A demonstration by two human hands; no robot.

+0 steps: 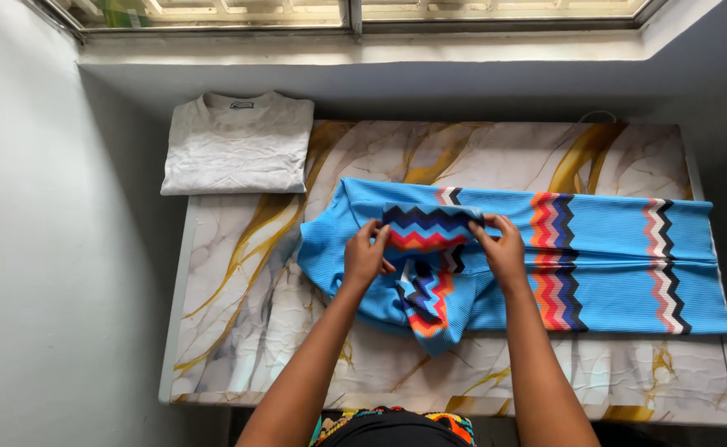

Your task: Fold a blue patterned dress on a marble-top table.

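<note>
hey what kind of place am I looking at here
Probably a room at home, in a laundry-folding corner: a marble-patterned table under a window, a folded grey T-shirt, and both hands pinching a blue zigzag-striped garment.

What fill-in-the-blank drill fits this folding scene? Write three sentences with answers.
1. Both hands, left hand and right hand, pinch a zigzag-striped ____ of the bright blue ribbed knit garment.
2. The folded pale grey T-shirt lies at the table's far ____ corner.
3. The marble-patterned table top has ____ veins.

Answers: sleeve; left; golden
</note>
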